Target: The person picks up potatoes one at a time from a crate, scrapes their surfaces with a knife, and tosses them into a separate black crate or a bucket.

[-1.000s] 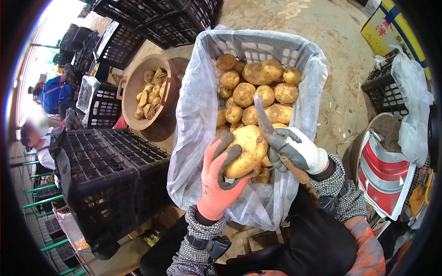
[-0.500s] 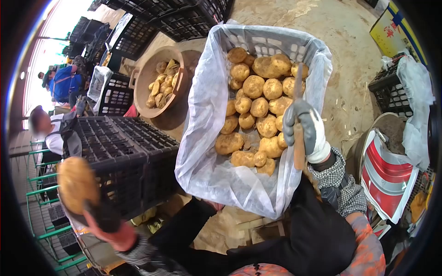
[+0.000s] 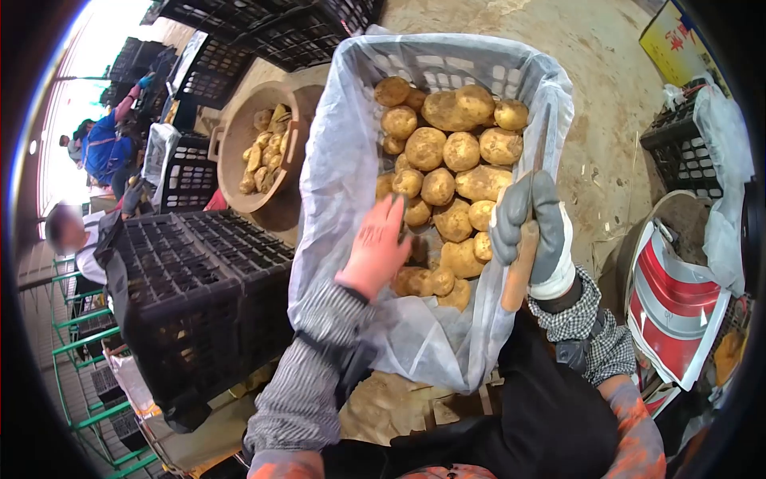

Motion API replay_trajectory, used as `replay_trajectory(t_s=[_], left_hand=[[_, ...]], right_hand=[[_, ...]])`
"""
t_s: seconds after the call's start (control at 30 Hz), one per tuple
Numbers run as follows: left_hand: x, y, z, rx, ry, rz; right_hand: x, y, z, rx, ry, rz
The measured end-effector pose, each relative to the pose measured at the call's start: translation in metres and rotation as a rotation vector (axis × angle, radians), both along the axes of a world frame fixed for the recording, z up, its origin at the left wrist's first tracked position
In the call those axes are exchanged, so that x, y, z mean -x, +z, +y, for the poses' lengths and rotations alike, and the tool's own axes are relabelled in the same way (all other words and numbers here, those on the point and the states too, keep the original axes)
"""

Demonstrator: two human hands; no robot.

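Observation:
My left hand (image 3: pixel 377 246), in a pink glove with dark fingertips, is over the left side of a lined crate (image 3: pixel 335 160). Its fingers stretch out against the potatoes (image 3: pixel 425 149); its palm is turned away, and the potatoes beneath it are hidden. My right hand (image 3: pixel 531 227), in a grey and white glove, grips a knife (image 3: pixel 520 267) by its wooden handle at the crate's right rim. The blade points up and away from me, along the white liner. Several soil-marked potatoes of various sizes lie in the crate.
A black crate stack (image 3: pixel 199 295) stands at left. Behind it, a brown tub (image 3: pixel 291 152) holds cut or misshapen potatoes. A red and silver sack (image 3: pixel 674 303) and a yellow box (image 3: pixel 678 48) are at right. A person in blue (image 3: pixel 104 148) and another in white (image 3: pixel 80 239) work at far left.
My left hand has swung from the far left, where it held a large potato, into the lined crate; that potato is no longer visible in it. My right hand still grips the knife.

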State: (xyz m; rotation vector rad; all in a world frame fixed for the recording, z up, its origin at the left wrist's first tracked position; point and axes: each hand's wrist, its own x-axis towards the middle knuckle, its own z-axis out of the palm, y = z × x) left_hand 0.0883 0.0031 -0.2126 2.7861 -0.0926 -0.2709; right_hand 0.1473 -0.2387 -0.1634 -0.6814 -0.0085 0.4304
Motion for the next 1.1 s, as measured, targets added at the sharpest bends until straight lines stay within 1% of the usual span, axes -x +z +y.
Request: replay_trajectory(t_s=[0.03,0.07,0.1,0.13,0.2,0.23,0.3,0.33,0.4,0.47,0.53,0.57,0.6,0.67,0.7,0.73,0.77,0.8,0.87,0.9,0.93,0.97,1.0,1.03,1.07,1.1], left_hand=[[-0.015,-0.039,0.009,-0.141,-0.034,-0.089],[-0.04,-0.05,0.011,-0.255,0.05,0.067],[-0.06,-0.058,0.013,-0.371,0.13,0.22],[-0.067,-0.061,0.012,-0.396,0.196,0.16],[-0.08,-0.061,0.011,-0.443,0.17,0.314],[-0.081,-0.058,0.014,-0.44,0.164,0.317],[-0.078,-0.045,0.025,-0.236,0.232,0.316],[-0.069,-0.037,0.032,-0.241,0.234,0.313],[-0.034,-0.016,0.044,0.875,0.501,0.19],[-0.005,0.026,0.029,1.285,0.572,0.183],[0.023,0.045,0.013,1.397,0.524,0.1],[0.03,0.061,-0.003,1.663,0.572,0.119],[0.038,0.07,-0.011,1.775,0.662,0.166],[0.047,0.075,-0.027,2.014,0.637,0.134],[0.05,0.076,-0.034,2.02,0.631,0.135],[0.053,0.077,-0.041,1.929,0.651,0.053],[0.054,0.075,-0.045,1.838,0.668,-0.024],[0.055,0.072,-0.046,1.848,0.665,-0.014],[0.054,0.065,-0.048,1.752,0.585,-0.062],[0.052,0.065,-0.052,1.739,0.633,-0.051],[0.05,0.07,-0.053,1.744,0.633,-0.041],[0.047,0.075,-0.054,1.65,0.561,0.009],[0.045,0.078,-0.053,1.553,0.492,0.057],[0.041,0.078,-0.05,1.464,0.531,0.121],[0.04,0.076,-0.049,1.464,0.533,0.125],[0.04,0.074,-0.049,1.379,0.546,0.144]], right_hand=[[0.0,0.003,-0.003,0.015,0.051,0.016],[0.001,0.006,-0.003,0.029,0.101,0.031],[0.001,0.008,0.0,0.085,0.077,0.005],[0.0,0.007,0.0,0.095,0.069,0.011],[0.0,0.007,-0.002,0.182,0.106,-0.084],[0.0,0.01,-0.004,0.221,0.138,-0.016],[0.0,0.009,-0.003,0.192,0.135,-0.006],[0.0,0.009,-0.002,0.159,0.124,0.003],[-0.001,0.009,-0.002,0.156,0.157,-0.001],[-0.001,0.011,-0.002,0.147,0.21,-0.014],[-0.002,0.017,0.001,0.279,0.394,-0.012],[-0.002,0.023,0.005,0.412,0.459,0.034],[-0.001,0.023,0.008,0.411,0.464,0.023],[0.001,0.019,0.012,0.435,0.556,-0.054],[0.0,0.022,0.012,0.421,0.596,-0.021],[0.0,0.022,0.01,0.429,0.593,-0.02],[0.0,0.018,0.007,0.401,0.64,-0.039],[0.0,0.015,0.005,0.372,0.685,-0.055],[-0.002,0.014,0.004,0.361,0.7,-0.079],[-0.003,0.019,0.005,0.416,0.746,-0.057],[-0.004,0.022,0.004,0.469,0.794,-0.035],[-0.004,0.016,0.002,0.454,0.823,-0.107],[-0.004,0.019,0.002,0.456,0.821,-0.102],[-0.003,0.026,0.004,0.501,0.852,-0.109],[-0.002,0.03,0.006,0.545,0.882,-0.114],[-0.003,0.029,0.007,0.574,0.898,-0.19]])
